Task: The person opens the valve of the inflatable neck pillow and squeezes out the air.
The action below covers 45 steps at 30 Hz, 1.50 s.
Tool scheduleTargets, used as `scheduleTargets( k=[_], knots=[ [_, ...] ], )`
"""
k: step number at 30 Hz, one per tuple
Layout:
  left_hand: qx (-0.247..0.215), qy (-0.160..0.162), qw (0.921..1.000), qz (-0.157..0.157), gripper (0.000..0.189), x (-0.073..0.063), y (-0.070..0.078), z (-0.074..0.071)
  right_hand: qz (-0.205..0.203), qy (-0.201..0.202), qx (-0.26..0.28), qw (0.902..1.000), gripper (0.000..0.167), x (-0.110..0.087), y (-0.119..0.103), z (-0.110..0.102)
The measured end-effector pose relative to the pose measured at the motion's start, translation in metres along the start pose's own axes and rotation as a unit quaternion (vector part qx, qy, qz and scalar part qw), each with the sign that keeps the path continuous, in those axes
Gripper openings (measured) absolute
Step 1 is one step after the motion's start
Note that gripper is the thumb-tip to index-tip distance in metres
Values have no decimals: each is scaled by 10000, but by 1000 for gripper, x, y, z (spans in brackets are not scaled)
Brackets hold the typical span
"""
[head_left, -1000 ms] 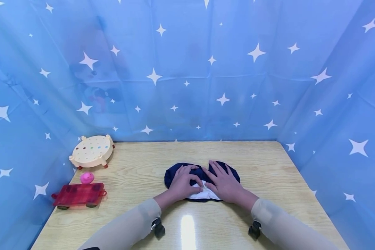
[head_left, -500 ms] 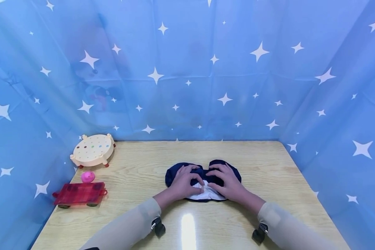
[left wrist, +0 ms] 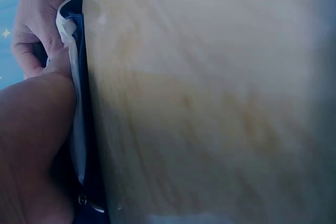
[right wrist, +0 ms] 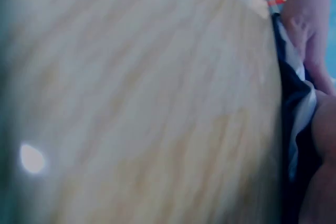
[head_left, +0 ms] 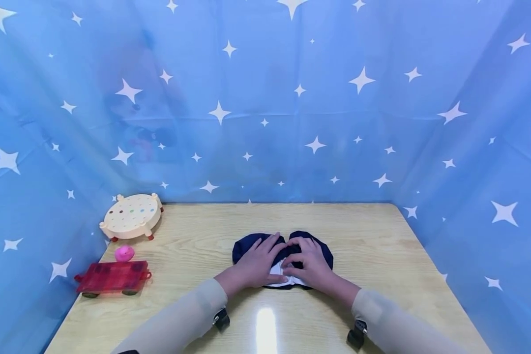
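A dark navy cloth item (head_left: 248, 243) with a white inner part (head_left: 276, 268) lies on the table in front of me, two rounded lobes at its far side. My left hand (head_left: 256, 260) rests on its left half, fingers stretched over the navy cloth and thumb along the white part. On the other half, my right hand (head_left: 316, 265) has curled fingers, its fingertips and thumb pinching at the white part near the middle. A small metal zipper pull (left wrist: 82, 199) shows at the cloth's edge in the left wrist view. Both hands hide much of the cloth.
Along the table's left side stand a cream round toy stool (head_left: 132, 216) with coloured dots, a pink ball-like toy (head_left: 124, 253) and a red see-through toy cart (head_left: 113, 277) on dark wheels. Blue star-patterned curtain (head_left: 265, 98) borders the wooden table (head_left: 194, 221).
My left hand has gone from a curled pinch to lying stretched on the cloth. The right hand first lifted from flat to curved, then moved left to the white part.
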<state>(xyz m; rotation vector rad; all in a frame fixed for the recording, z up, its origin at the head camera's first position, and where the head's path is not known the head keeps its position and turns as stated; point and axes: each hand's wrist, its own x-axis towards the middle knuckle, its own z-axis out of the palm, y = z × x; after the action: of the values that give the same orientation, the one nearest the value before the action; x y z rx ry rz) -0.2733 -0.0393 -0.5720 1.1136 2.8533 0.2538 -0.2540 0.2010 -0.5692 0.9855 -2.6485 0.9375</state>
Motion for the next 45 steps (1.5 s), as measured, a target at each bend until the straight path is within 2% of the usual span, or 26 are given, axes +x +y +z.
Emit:
scheduleTargets(
  k=[4,9,12,18,24,30,36,39,45],
  knots=[
    [371,-85,9992,-158,106,-2,2,-4,171,-191,-44,9997,12,2,1,2],
    [1058,13,9939,-319,111,-1,0,-7,216,-272,-6,9994,13,3,3,1],
    [1211,-48,9918,-398,114,-1,0,-7,218,-383,34,9990,13,1,3,1],
    [606,-251,9967,-473,119,-2,-2,-7,325,-598,118,9976,13,-2,0,-1],
    [299,-408,9974,-519,119,-2,-4,-9,426,-752,232,9960,13,1,-1,-2],
    [354,-483,9966,-570,117,-1,-1,-11,533,-869,182,9946,13,1,0,-1],
    [623,-515,9950,-587,113,0,1,-11,439,-816,176,9955,9,0,-1,-2],
    [586,-538,9953,-548,112,1,-1,-10,426,-740,133,9963,11,1,0,-2],
    [-165,-657,9974,-256,102,2,-13,-10,430,-595,185,9971,12,-1,2,0]
  ],
)
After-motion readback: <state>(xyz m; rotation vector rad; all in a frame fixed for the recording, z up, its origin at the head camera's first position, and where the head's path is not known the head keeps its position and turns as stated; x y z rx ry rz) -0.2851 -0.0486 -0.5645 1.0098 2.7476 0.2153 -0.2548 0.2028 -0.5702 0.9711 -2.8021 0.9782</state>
